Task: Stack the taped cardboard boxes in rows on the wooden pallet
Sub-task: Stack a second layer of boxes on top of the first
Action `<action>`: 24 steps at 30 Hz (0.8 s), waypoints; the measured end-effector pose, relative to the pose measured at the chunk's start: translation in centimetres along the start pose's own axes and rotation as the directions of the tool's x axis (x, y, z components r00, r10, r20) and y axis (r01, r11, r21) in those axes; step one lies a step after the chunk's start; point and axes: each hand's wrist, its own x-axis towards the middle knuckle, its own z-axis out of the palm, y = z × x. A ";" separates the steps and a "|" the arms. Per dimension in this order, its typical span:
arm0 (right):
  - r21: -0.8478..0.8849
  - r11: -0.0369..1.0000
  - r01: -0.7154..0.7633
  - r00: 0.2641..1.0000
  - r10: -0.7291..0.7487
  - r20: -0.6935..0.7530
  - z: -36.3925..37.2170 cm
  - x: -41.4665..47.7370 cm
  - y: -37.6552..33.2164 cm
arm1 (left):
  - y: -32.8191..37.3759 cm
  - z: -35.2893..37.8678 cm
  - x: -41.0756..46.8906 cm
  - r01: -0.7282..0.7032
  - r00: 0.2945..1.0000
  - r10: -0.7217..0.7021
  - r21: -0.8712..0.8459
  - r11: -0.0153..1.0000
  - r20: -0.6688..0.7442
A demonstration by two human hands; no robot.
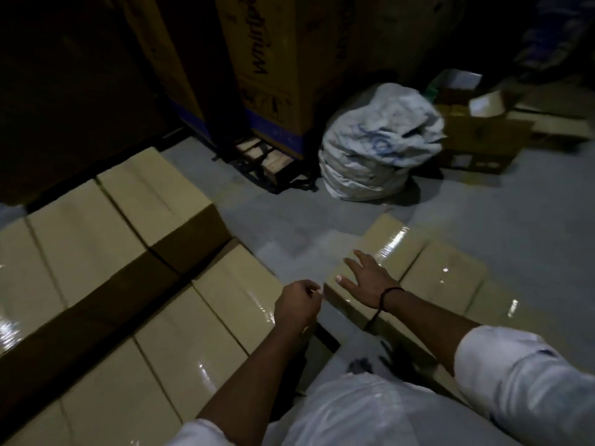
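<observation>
Spreading our right hand flat over the taped box running toward one o'clock, we hold our left hand curled, empty, at its nine o'clock.

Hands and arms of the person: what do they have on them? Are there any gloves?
No gloves. The left hand and the right hand are both bare. Each arm has a white sleeve, the left sleeve and the right sleeve, pushed up so the forearms show. The right wrist wears a thin dark band with a loose end hanging down.
</observation>
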 end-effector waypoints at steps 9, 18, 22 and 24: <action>0.132 0.920 -0.368 0.922 0.380 -0.076 0.1 -14.8 19.0 | 12.5 13.4 -5.4 -0.227 0.944 0.200 0.076 0.971 0.263; 0.376 0.754 -0.539 0.787 0.609 -0.095 1.5 -23.2 27.1 | 19.0 20.5 -7.7 -0.383 0.844 0.287 0.134 0.914 0.453; 0.460 0.680 -0.571 0.735 0.673 -0.081 2.5 -23.7 28.7 | 20.5 22.4 -6.5 -0.419 0.791 0.293 0.127 0.899 0.537; 0.484 0.648 -0.588 0.709 0.701 -0.076 2.5 -23.7 29.5 | 21.3 23.4 -5.3 -0.426 0.766 0.282 0.128 0.896 0.577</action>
